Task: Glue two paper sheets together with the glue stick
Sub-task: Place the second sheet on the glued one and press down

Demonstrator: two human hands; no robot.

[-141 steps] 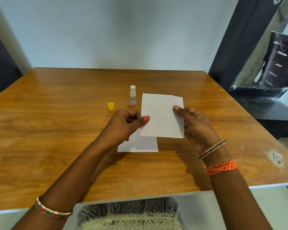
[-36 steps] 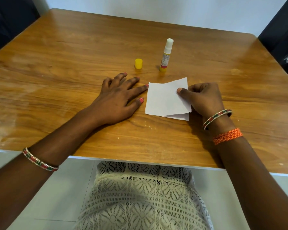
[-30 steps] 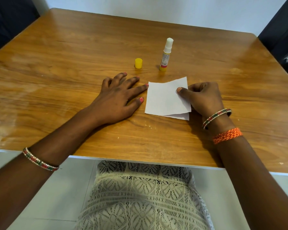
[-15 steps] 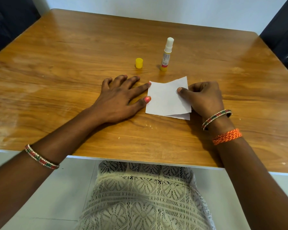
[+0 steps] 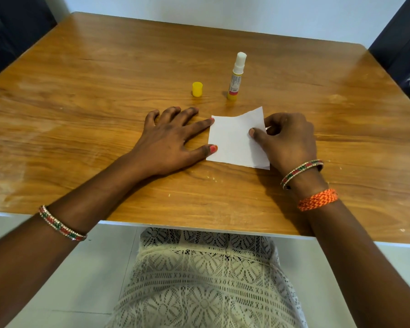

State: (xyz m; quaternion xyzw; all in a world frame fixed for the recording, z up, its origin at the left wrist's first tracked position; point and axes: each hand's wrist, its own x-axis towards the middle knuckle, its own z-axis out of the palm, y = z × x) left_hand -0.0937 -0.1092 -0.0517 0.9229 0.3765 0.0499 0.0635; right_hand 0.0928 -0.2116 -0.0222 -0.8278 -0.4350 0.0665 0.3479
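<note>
Nearest is a cream lace garment (image 5: 206, 280) over the person's lap, just below the near edge of the wooden counter (image 5: 81, 91). Both forearms reach in over that edge. The left forearm carries a beaded bangle (image 5: 62, 227); the right wrist carries a matching bangle (image 5: 302, 170) and, nearer, an orange woven band (image 5: 317, 200).

In the middle of the counter lie the white paper sheets (image 5: 232, 143), one on top of the other, their edges not quite lined up: a thin strip of the lower sheet shows along the near right corner, and the far right corner curls up off the wood. The left hand (image 5: 168, 143) lies flat on the counter just left of the sheets, fingers straight and spread, holding nothing; the index fingertip and the thumb tip touch the sheets' left edge. The right hand (image 5: 287, 140) is at the right edge, fingers curled, thumb pressed on top of the upper sheet and the other fingers tucked at or under the edge, so it pinches the paper there.

Farther back, beyond the sheets, the glue stick (image 5: 236, 79) stands upright on its yellow base, uncapped, its white tip exposed. Its yellow cap (image 5: 197, 89) stands to the left of it, apart from it, and beyond the left hand's fingers.

At the far edge of the counter is a pale wall (image 5: 223, 13), with dark shapes at the far left and far right corners.
</note>
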